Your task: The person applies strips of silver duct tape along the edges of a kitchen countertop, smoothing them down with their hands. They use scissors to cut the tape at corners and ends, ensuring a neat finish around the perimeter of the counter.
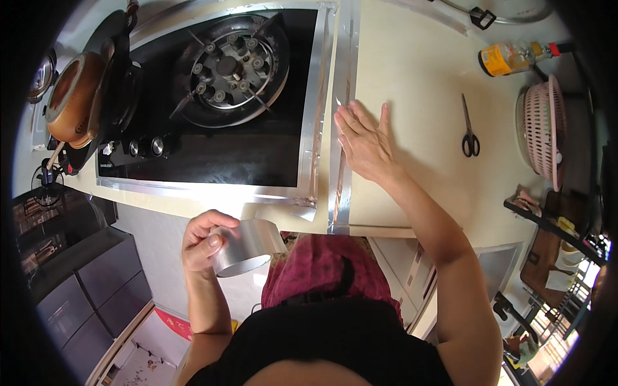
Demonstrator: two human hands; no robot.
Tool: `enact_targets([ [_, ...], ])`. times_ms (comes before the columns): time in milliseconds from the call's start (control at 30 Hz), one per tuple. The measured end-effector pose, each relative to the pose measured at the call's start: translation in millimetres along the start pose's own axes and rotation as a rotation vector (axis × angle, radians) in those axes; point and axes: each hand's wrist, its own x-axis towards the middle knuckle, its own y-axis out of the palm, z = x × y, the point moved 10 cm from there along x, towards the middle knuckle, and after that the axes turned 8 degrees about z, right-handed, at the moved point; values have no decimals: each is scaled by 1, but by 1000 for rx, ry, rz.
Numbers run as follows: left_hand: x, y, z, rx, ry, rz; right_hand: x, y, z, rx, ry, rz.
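Observation:
My left hand [205, 243] grips a roll of silver foil tape [246, 246] in front of the counter's edge. With fingers spread, my right hand [364, 140] lies flat on a long strip of silver tape [344, 193] stuck to the cream countertop [415, 106]. More silver tape [241, 190] borders the black glass gas cooktop [231, 159], which is left of the strip. The front right corner of that border has a loose-looking, crumpled end. A pair of scissors [468, 132] with black handles rests on the counter, right of my right hand.
A round burner [229, 70] tops the cooktop. A brown pot [77, 99] and dark pans are at the left. Towards the right are a bottle with a yellow label [502, 59], a pink plastic basket [540, 130] and a dark shelf [555, 229] holding cloths.

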Motion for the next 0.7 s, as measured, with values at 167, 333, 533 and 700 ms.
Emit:
enact_targets([
  [167, -7, 0, 5, -46, -8, -17, 47, -10, -18, -64, 90, 6],
  [333, -8, -4, 3, -57, 5, -3, 56, -1, -22, -86, 184, 21],
  [533, -13, -21, -1, -69, 26, -47, 83, -5, -45, -71, 259, 40],
  [700, -9, -32, -6, -76, 70, -73, 152, -17, -87, -117, 326, 63],
])
